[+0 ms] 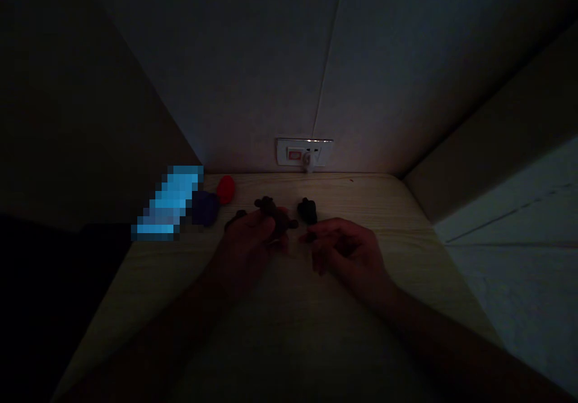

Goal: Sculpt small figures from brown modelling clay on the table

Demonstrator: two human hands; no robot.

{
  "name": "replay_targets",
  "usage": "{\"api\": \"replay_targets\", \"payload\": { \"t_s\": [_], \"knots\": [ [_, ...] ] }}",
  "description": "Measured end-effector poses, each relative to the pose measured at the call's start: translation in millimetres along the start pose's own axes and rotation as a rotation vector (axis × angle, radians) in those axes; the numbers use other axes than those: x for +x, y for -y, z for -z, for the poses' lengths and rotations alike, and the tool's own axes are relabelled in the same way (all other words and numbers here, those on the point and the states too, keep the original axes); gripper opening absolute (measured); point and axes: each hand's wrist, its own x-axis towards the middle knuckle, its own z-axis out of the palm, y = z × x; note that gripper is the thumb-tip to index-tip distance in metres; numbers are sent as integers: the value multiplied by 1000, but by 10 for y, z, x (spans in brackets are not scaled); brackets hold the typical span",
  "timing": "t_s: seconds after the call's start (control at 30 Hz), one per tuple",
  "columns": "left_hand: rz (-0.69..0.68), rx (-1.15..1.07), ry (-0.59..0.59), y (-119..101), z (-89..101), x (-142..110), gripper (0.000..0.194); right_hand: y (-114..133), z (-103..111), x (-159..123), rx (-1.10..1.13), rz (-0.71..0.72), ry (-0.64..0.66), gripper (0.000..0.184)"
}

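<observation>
The scene is very dark. My left hand (250, 237) is closed around a small brown lumpy figure (273, 212) just above a pale wooden table (280, 331). My right hand (347, 252) rests beside it with fingers curled and its fingertips pinched near a tiny dark bit; what it holds is too dim to name. A small black lump (307, 209) sits just beyond my right fingertips. A purple lump (205, 208) and a red lump (226, 188) lie to the left.
A glowing blue blurred rectangle (169, 204) lies at the table's left. A white wall socket (303, 152) with something plugged in sits at the back wall. Dark walls close in on both sides; a pale floor (519, 258) shows right.
</observation>
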Motion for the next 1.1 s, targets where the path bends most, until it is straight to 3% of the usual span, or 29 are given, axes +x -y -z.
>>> {"api": "replay_targets", "payload": {
  "t_s": [0.33, 0.53, 0.83, 1.1],
  "knots": [
    [42, -34, -49, -19, -40, -21, 23, 15, -29, -54, -78, 45, -14, 7],
    [118, -81, 12, -42, -44, -46, 26, 32, -33, -76, -251, 104, -43, 7],
    [169, -163, 144, -57, 3, -48, 31, 18, -8, -41, -304, 199, -58, 9],
    [183, -206, 175, -49, 43, -58, 34, -28, 8, -34, -276, 219, -57, 16]
  ]
}}
